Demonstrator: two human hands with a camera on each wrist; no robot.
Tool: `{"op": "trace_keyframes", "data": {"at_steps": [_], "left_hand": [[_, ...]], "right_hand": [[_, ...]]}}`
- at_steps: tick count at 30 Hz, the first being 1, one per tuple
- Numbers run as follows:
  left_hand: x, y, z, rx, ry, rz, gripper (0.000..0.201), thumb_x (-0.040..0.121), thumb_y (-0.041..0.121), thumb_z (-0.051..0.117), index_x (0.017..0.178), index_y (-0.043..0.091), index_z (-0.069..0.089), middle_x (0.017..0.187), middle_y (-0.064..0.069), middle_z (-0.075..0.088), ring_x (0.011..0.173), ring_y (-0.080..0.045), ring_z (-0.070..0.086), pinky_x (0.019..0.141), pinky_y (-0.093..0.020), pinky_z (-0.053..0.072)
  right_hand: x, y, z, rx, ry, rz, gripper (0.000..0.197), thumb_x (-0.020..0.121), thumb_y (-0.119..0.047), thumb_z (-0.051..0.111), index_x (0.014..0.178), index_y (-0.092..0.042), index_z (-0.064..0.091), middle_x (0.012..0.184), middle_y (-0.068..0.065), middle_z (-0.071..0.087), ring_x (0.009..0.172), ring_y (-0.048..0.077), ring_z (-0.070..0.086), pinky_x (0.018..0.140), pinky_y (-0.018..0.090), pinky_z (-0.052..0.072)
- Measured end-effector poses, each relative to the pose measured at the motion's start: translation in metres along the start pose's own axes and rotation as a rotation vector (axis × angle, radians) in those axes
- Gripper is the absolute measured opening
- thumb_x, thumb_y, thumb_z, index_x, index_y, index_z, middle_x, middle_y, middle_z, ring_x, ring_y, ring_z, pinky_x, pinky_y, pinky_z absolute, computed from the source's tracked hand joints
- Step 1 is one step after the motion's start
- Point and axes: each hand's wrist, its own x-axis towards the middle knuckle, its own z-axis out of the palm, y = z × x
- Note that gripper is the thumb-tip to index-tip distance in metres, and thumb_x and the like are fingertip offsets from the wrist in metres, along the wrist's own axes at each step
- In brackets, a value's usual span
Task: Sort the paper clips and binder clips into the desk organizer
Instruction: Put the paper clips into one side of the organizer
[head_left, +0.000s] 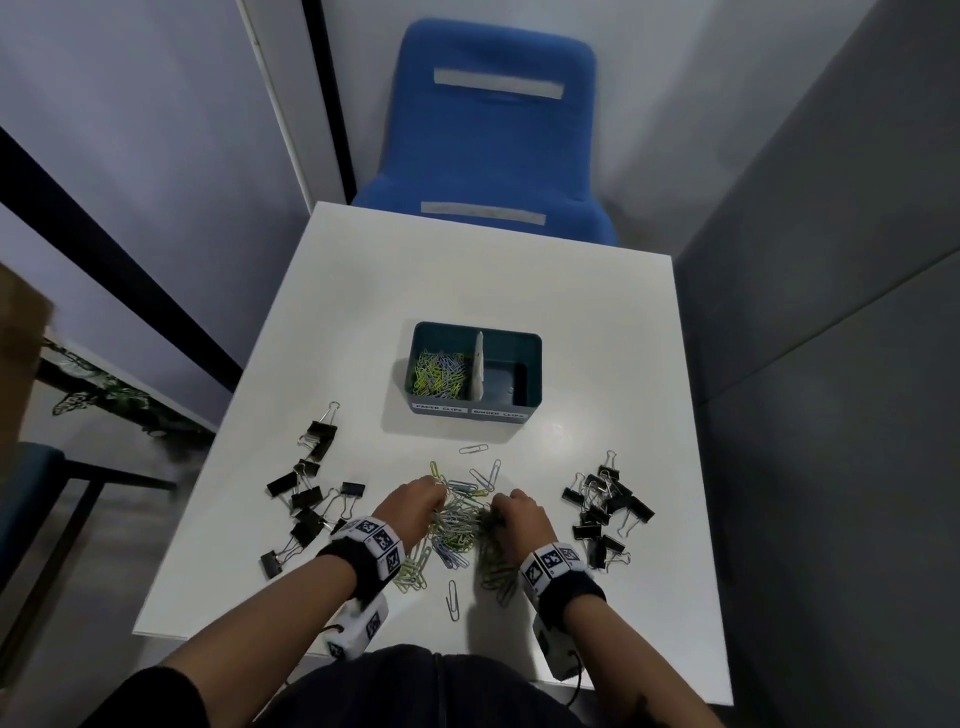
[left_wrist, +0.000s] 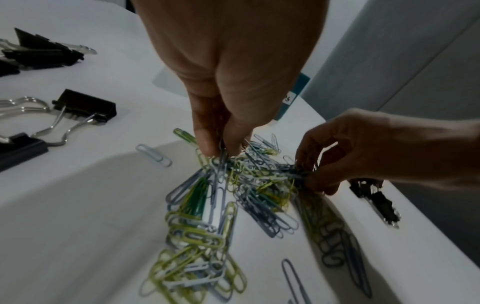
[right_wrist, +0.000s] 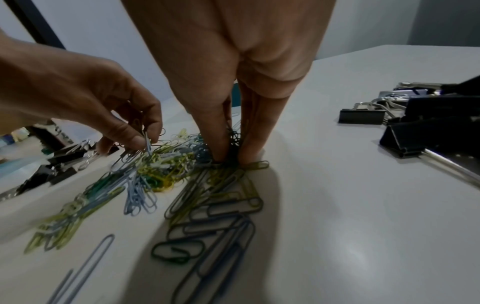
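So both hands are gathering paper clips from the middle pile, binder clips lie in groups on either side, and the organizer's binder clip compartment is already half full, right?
Not quite. In the head view the organizer has paper clips only in its left compartment; the right, binder clip compartment looks empty. The rest holds: left hand and right hand pinch clips from the paper clip pile, with binder clips on both sides.
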Motion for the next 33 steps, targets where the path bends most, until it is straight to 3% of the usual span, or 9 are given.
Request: {"op": "trace_keyframes", "data": {"at_steps": [7, 12, 18, 20, 24, 27, 29, 31, 33], "left_hand": [[-0.002, 0.009, -0.040, -0.233, 0.219, -0.004, 0.010, 0.088, 0.005, 0.062, 0.082, 0.012, 0.064, 0.085, 0.002, 0.057, 0.076, -0.015, 0.055, 0.069, -0.027, 0.044], [0.012, 0.020, -0.100, -0.326, 0.386, 0.027, 0.008, 0.091, 0.008, 0.060, 0.088, 0.013, 0.065, 0.089, 0.007, 0.060, 0.079, -0.005, 0.058, 0.068, -0.016, 0.047], [0.050, 0.022, -0.163, -0.311, 0.538, 0.006, 0.012, 0.089, 0.005, 0.062, 0.085, 0.015, 0.066, 0.088, 0.002, 0.060, 0.081, -0.014, 0.058, 0.072, -0.025, 0.048], [0.061, 0.019, -0.172, -0.301, 0.537, -0.020, 0.010, 0.086, 0.007, 0.068, 0.092, 0.015, 0.068, 0.091, 0.001, 0.061, 0.086, -0.018, 0.059, 0.076, -0.028, 0.048], [0.066, 0.010, -0.170, -0.347, 0.453, -0.053, 0.042, 0.080, 0.016, 0.077, 0.119, 0.015, 0.064, 0.108, -0.006, 0.061, 0.096, -0.021, 0.060, 0.084, -0.032, 0.050], [0.055, 0.005, -0.153, -0.289, 0.502, -0.095, 0.024, 0.087, 0.022, 0.069, 0.110, 0.018, 0.068, 0.103, 0.000, 0.063, 0.091, -0.017, 0.060, 0.078, -0.028, 0.046], [0.044, 0.004, -0.135, -0.247, 0.509, -0.121, 0.009, 0.090, 0.022, 0.064, 0.097, 0.021, 0.069, 0.094, 0.004, 0.067, 0.082, -0.015, 0.062, 0.070, -0.026, 0.045], [0.035, 0.003, -0.111, -0.209, 0.458, -0.148, 0.008, 0.091, 0.019, 0.061, 0.092, 0.022, 0.068, 0.091, 0.005, 0.069, 0.078, -0.016, 0.063, 0.067, -0.027, 0.049], [0.027, 0.000, -0.084, -0.167, 0.327, -0.184, 0.012, 0.090, 0.017, 0.062, 0.100, 0.023, 0.066, 0.099, 0.002, 0.070, 0.084, -0.018, 0.066, 0.071, -0.030, 0.053]], "right_hand": [[-0.010, 0.009, -0.012, 0.125, 0.026, 0.021, 0.017, 0.086, -0.015, 0.063, 0.101, -0.016, 0.071, 0.100, 0.008, 0.072, 0.092, 0.024, 0.065, 0.076, 0.024, 0.047], [-0.018, 0.010, -0.023, 0.147, 0.071, -0.026, 0.016, 0.081, -0.011, 0.067, 0.092, -0.020, 0.074, 0.090, 0.002, 0.074, 0.085, 0.018, 0.067, 0.070, 0.014, 0.039], [-0.009, -0.012, -0.071, 0.178, 0.155, -0.114, 0.011, 0.078, -0.010, 0.071, 0.082, -0.020, 0.074, 0.081, 0.002, 0.074, 0.078, 0.018, 0.068, 0.074, 0.026, 0.054], [-0.004, -0.024, -0.092, 0.182, 0.200, -0.150, 0.008, 0.079, -0.011, 0.070, 0.079, -0.019, 0.073, 0.077, 0.002, 0.074, 0.075, 0.019, 0.067, 0.072, 0.029, 0.055], [0.012, -0.051, -0.135, 0.202, 0.287, -0.214, 0.008, 0.080, -0.008, 0.070, 0.081, -0.014, 0.073, 0.078, 0.004, 0.072, 0.069, 0.016, 0.062, 0.066, 0.024, 0.049], [0.030, -0.071, -0.161, 0.232, 0.341, -0.239, 0.006, 0.080, -0.011, 0.072, 0.085, -0.014, 0.074, 0.083, 0.004, 0.073, 0.072, 0.012, 0.060, 0.068, 0.020, 0.047], [0.044, -0.083, -0.170, 0.241, 0.366, -0.249, 0.006, 0.081, -0.011, 0.073, 0.085, -0.014, 0.073, 0.083, 0.004, 0.073, 0.075, 0.015, 0.064, 0.074, 0.030, 0.055], [0.057, -0.092, -0.176, 0.272, 0.379, -0.248, 0.009, 0.081, -0.011, 0.072, 0.089, -0.015, 0.071, 0.084, 0.003, 0.072, 0.078, 0.018, 0.066, 0.076, 0.036, 0.057], [0.066, -0.096, -0.177, 0.291, 0.375, -0.227, 0.027, 0.080, -0.016, 0.074, 0.106, -0.016, 0.065, 0.093, 0.004, 0.071, 0.084, 0.020, 0.065, 0.078, 0.036, 0.056]]}}
